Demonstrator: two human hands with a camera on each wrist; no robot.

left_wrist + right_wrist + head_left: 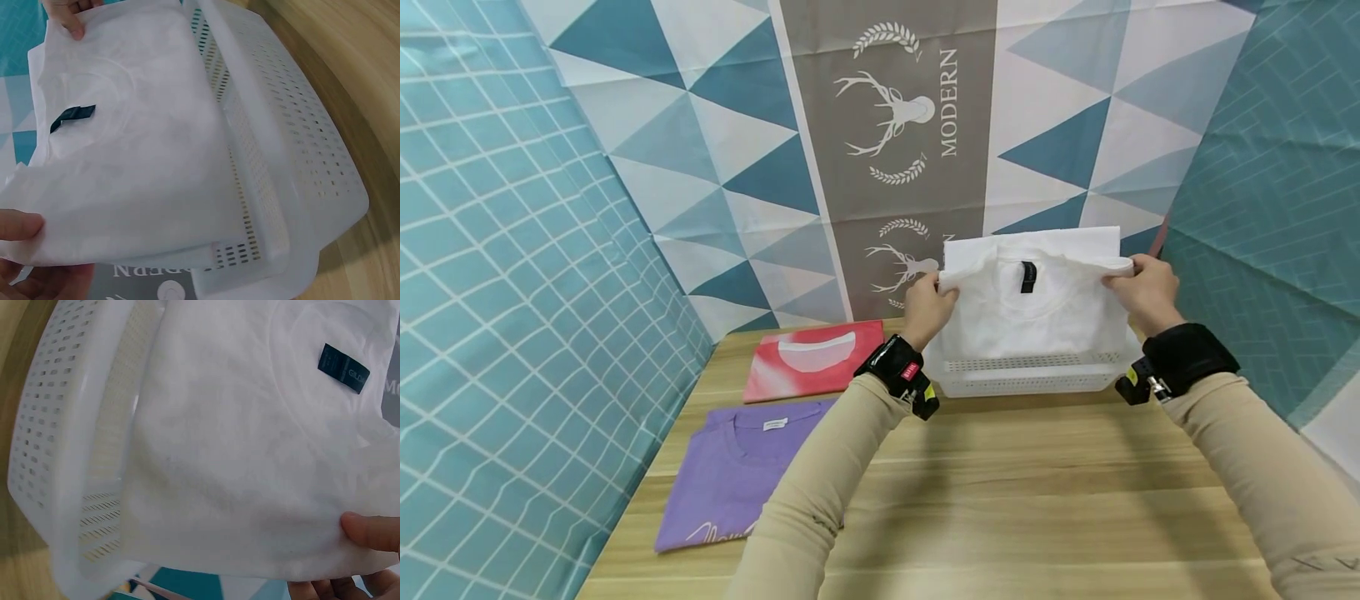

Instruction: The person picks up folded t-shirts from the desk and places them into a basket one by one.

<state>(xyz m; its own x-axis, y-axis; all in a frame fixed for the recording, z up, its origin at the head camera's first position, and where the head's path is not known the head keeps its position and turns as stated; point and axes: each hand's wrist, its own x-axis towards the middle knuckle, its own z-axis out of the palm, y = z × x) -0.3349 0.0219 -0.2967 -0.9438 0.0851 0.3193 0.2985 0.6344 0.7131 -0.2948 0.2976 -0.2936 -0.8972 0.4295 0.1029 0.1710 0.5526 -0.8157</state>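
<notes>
Two hands pinched a folded white T-shirt [1033,304], left hand [927,310] and right hand [1145,293] gripping its upper corners, over a white perforated basket [1026,375], wooden table [1037,500] beneath.

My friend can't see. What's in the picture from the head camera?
Both hands, left hand and right hand, hold a folded white T-shirt above a white plastic basket. A red shirt and purple shirt lie on the wooden table.

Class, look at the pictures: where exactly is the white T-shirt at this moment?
In the head view the white T-shirt is right of centre, held up by both hands, its lower edge hanging into the white basket at the table's far edge.
</notes>
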